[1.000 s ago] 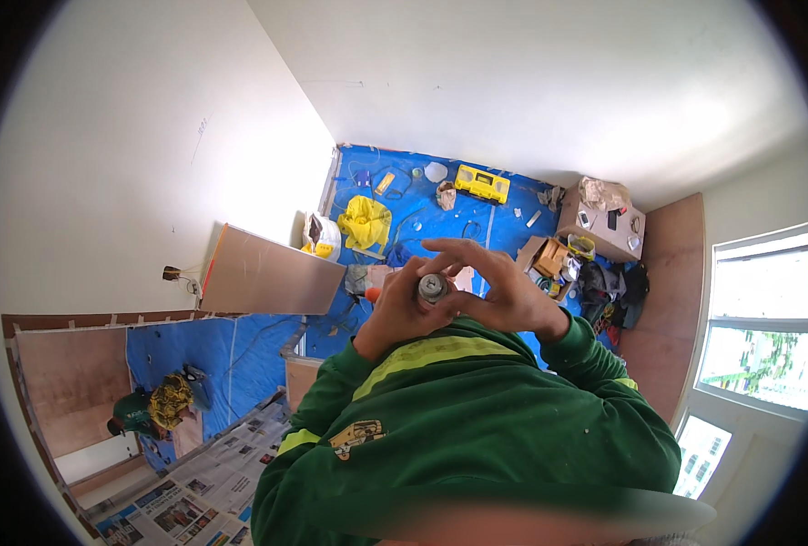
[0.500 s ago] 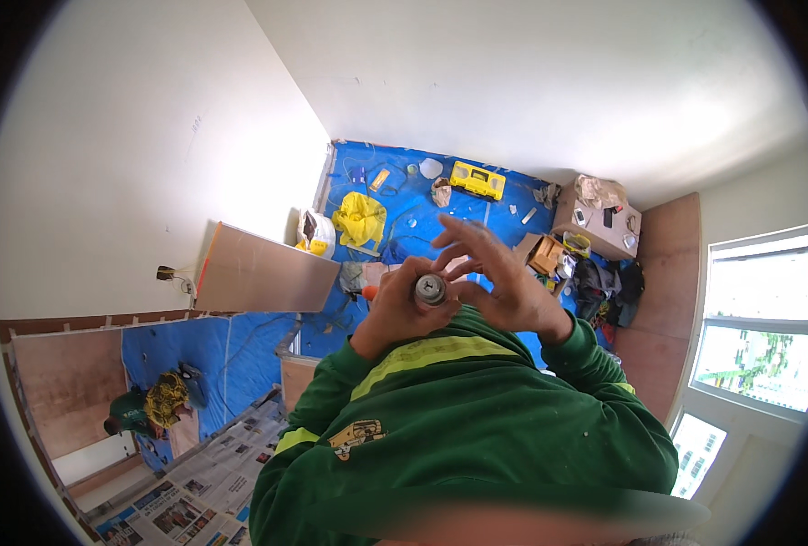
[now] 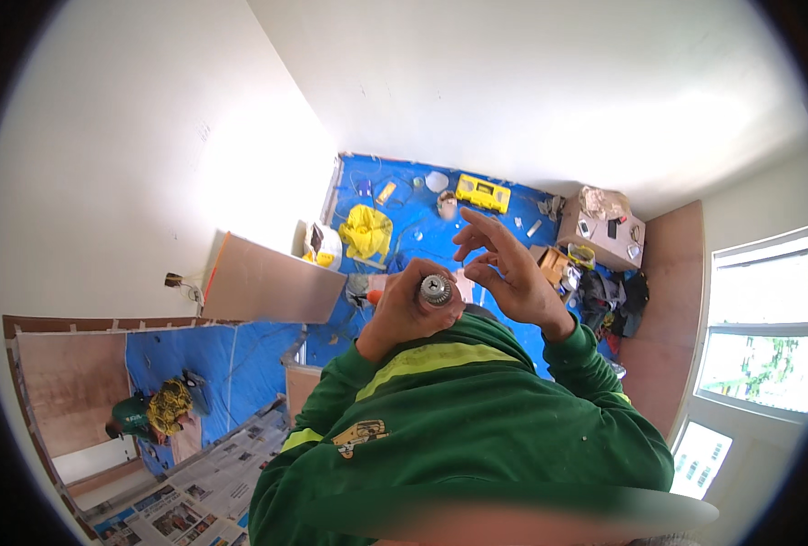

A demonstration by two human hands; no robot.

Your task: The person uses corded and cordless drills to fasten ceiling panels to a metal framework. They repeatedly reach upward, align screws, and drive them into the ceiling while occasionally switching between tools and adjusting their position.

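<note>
My left hand (image 3: 396,308) is wrapped round a power drill, whose metal chuck (image 3: 436,290) faces up at me. The chuck's jaws show at its centre, with no bit visible in them. An orange part (image 3: 374,297), apparently of the drill, shows beside the left hand; the rest of the drill is hidden by the fingers. To the right of the chuck, apart from it, I hold my right hand (image 3: 513,283) raised. Its fingers are bent and spread, and I can make out nothing in them.
Blue sheeting (image 3: 422,238) covers the floor. On it lie a yellow case (image 3: 483,194), a yellow bag (image 3: 365,232) and a white sack (image 3: 323,245). A cardboard box (image 3: 602,235) stands by the right wall. A brown board (image 3: 274,281) stands at left; beyond it, another person (image 3: 136,416) is low down.
My right hand has drawn back from the chuck to the right, so more of the chuck shows. The left hand keeps its hold, shifted slightly right in view.
</note>
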